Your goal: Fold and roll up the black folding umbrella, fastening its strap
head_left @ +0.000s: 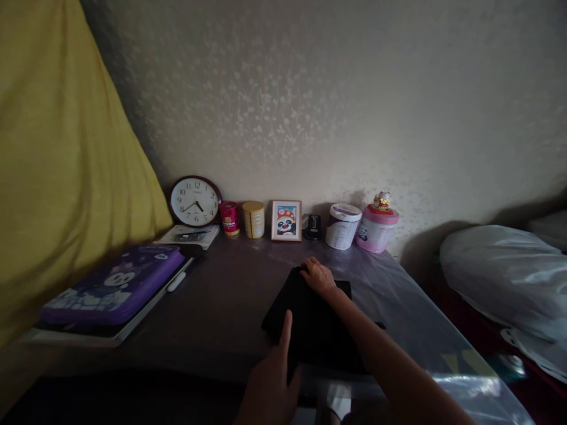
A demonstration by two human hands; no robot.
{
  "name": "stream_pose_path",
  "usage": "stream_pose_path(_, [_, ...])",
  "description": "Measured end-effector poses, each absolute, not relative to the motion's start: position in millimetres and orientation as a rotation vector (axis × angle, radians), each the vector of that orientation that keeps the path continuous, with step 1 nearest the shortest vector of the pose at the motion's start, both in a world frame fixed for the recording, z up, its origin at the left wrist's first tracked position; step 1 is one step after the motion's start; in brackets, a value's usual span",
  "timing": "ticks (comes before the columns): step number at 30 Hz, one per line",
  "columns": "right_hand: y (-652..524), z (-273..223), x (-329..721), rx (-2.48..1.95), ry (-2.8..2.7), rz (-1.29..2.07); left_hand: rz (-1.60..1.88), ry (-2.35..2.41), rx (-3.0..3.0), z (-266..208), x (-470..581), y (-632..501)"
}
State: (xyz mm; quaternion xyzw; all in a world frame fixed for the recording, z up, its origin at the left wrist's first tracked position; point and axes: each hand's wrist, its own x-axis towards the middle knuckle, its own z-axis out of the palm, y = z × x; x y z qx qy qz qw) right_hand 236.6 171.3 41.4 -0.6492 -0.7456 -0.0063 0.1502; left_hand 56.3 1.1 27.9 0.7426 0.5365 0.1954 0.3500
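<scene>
A black folded piece, cloth by its look [310, 321], lies on the table near its front edge; its exact kind is too dark to make out. My right hand [319, 276] is on its far edge, fingers bent and pressed together over the material. Close to the near left side of the black cloth is my left hand [272, 375], index finger stretched forward and thumb apart, with nothing seen in it. The left hand's other fingers are in shadow. A small dark bit [380, 325] shows beside my right forearm.
A purple panda case [115, 283] lies on flat items at left, beside a white marker [176, 281]. Along the wall stand a clock [195, 202], pink tin [229, 218], yellow tin [253, 220], framed panda picture [286, 221], black object [313, 226], white tub [342, 226] and pink tub [376, 230].
</scene>
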Motion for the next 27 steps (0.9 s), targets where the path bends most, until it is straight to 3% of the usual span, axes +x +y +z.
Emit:
stream_pose_path(9, [172.4,40.3,235.3,-1.848,-2.085,-0.047,0.347,1.374,2.121,21.5,55.2,5.5])
stream_pose_path(21, [153.4,35.6,253.8,-1.136,-2.409,-0.100,0.270,1.456,2.099,20.1,58.7,4.3])
stream_pose_path(27, [174.8,24.9,256.4,-1.376,-2.388,-0.069,0.293,1.468,2.046,22.3,56.9,6.0])
